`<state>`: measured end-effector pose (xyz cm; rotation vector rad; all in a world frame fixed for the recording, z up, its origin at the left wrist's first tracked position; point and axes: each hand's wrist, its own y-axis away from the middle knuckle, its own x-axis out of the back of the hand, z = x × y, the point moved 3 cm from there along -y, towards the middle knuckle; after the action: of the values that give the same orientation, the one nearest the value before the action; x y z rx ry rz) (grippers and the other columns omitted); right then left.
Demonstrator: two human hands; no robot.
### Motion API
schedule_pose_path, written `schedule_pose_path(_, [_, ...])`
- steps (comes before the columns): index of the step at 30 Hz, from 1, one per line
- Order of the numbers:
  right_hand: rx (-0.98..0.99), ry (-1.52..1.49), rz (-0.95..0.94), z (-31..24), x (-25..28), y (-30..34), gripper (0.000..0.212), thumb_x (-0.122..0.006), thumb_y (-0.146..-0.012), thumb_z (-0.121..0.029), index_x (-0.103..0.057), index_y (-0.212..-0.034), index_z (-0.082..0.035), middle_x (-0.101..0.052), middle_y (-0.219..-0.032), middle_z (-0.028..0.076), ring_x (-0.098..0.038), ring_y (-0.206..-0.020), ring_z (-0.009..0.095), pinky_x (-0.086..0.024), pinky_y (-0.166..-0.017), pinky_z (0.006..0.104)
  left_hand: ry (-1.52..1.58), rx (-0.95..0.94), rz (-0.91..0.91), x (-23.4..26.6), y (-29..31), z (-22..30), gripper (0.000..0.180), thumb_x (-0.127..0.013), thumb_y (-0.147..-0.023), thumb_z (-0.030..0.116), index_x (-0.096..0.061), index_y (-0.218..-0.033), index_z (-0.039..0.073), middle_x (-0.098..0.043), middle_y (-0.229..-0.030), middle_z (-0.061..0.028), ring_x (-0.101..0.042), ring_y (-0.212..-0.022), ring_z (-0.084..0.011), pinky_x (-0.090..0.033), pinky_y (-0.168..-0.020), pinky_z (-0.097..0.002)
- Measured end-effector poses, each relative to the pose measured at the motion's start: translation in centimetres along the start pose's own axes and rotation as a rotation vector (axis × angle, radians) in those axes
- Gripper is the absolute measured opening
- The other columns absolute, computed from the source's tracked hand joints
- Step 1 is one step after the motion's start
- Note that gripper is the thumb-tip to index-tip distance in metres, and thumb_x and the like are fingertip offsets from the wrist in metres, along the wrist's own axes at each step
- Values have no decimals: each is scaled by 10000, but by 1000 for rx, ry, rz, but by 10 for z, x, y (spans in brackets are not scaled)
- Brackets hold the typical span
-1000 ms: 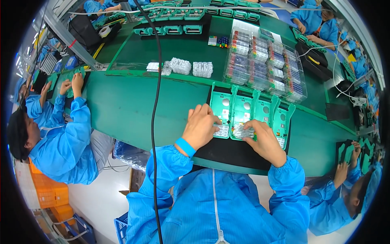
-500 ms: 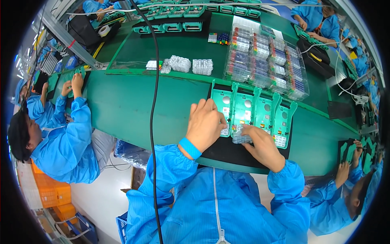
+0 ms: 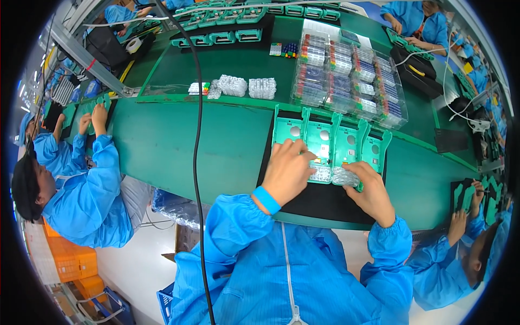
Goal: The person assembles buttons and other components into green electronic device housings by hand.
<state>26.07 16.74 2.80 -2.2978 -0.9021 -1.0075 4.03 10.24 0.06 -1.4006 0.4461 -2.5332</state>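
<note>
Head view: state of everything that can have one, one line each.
Left hand: fingers bent over the housings, grip unclear
Right hand: closed on translucent pads
Green housings: four side by side, insides up
Black mat: flat, under the housings
Clear trays: loaded with stacked pieces
Blue wristband: around left wrist
Black cable: hanging across the view

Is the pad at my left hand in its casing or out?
In: the pale pad lies inside the green casing, at its near end.
</note>
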Motion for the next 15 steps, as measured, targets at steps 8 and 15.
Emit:
schedule_pose_path(8, [-19, 40, 15, 18, -6, 4, 488, -785, -780, 22, -671, -1253, -21, -672, -1191, 188, -623, -1116, 411, -510, -967, 476, 201, 102, -228, -28, -10, -9, 187, -838, -801, 101, -823, -987, 93, -768, -1022, -113, -686, -929, -333, -506, -894, -445])
schedule_pose_path(15, [58, 124, 98, -4, 13, 16, 498, -810, -753, 14, -685, -1232, -29, -686, -1227, 160, -633, -1176, 367, -511, -1012, 455, 106, 7, -174, -21, -17, 7, 127, -837, -773, 57, -818, -899, 59, -709, -872, -141, -686, -906, -349, -521, -882, -467])
